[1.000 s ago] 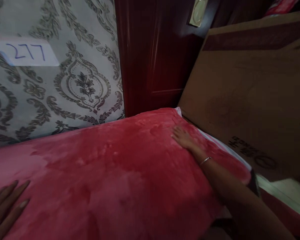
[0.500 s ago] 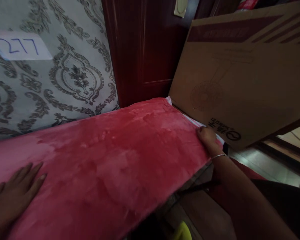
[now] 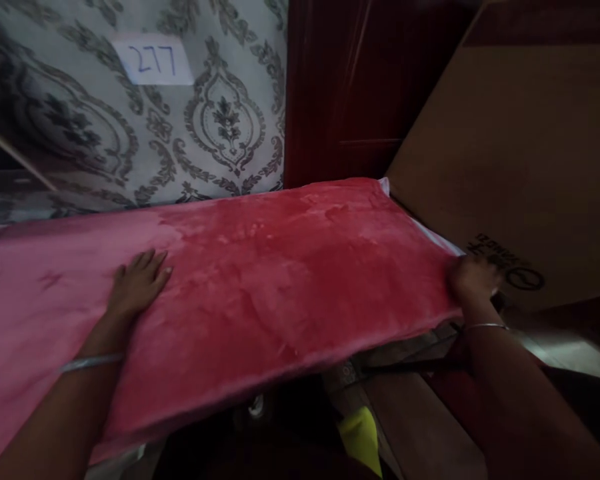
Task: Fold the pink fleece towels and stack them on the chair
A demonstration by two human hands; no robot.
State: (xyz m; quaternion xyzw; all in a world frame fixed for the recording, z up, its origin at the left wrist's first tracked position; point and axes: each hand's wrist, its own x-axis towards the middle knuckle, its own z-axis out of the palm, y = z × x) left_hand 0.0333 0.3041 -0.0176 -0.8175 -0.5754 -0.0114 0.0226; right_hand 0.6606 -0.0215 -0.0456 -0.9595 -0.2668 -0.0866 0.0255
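Observation:
A pink-red plush cloth (image 3: 280, 287) covers a long, flat surface in front of me, lighter at its left end. My left hand (image 3: 139, 281) lies flat on top of it, fingers slightly spread. At the right end, my right hand (image 3: 475, 277) is closed around the cloth's edge; its fingers are blurred and partly hidden. A white strip (image 3: 436, 237) shows along that same end, running from the far corner down to the right hand. What supports the cloth is mostly hidden beneath it.
Patterned wallpaper (image 3: 225, 127) with a paper marked "277" (image 3: 155, 60) rises behind. A dark red door (image 3: 340, 87) stands beside it. A large cardboard box (image 3: 540, 153) leans close to the right end. Below the front edge is something yellow (image 3: 361, 437).
The view has swung left, bringing more of the cloth's left end into sight. My left hand remains flat on the cloth; my right hand stays at the right edge, its fingers more curled.

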